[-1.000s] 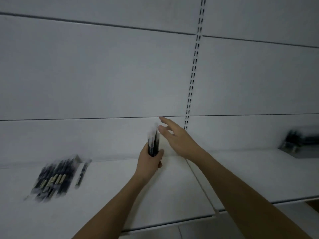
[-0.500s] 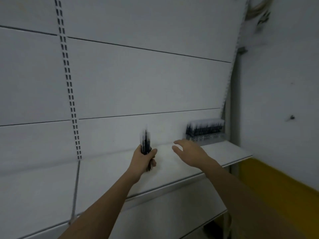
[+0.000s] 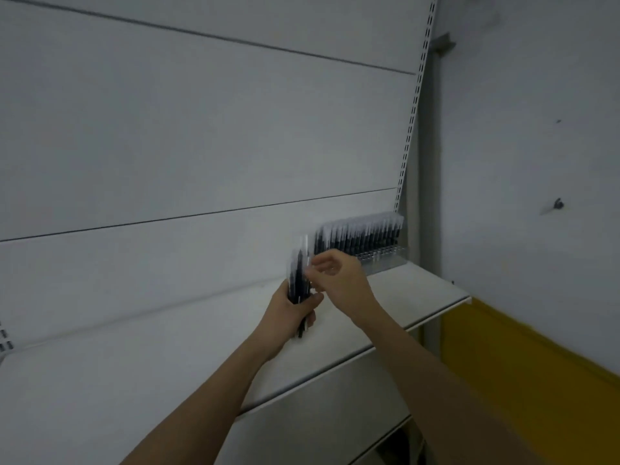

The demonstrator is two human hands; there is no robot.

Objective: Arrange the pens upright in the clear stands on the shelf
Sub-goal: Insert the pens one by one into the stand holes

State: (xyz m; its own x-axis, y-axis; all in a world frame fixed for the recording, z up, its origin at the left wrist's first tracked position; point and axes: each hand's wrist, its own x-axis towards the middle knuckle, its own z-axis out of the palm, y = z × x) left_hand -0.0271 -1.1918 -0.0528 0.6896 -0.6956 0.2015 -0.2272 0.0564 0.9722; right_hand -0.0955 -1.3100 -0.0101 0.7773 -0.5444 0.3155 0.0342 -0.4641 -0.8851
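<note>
The left hand (image 3: 291, 310) gripped a bundle of pens (image 3: 298, 280) upright, just left of the clear stand (image 3: 382, 260) on the shelf (image 3: 419, 290). The right hand (image 3: 339, 276) pinched one pen's top; drawing it straight up would probably avoid dragging its neighbours loose.

Left hand (image 3: 288, 308) grips a bundle of pens (image 3: 298, 276) upright; right hand (image 3: 339, 276), just beside, pinches at the bundle's top, fingers curled.

Head camera, looking forward at a shelf unit
Worn at head height, it faces the white shelf (image 3: 385, 307) and back panel (image 3: 201, 129) close up, angled rightward toward the corner
</note>
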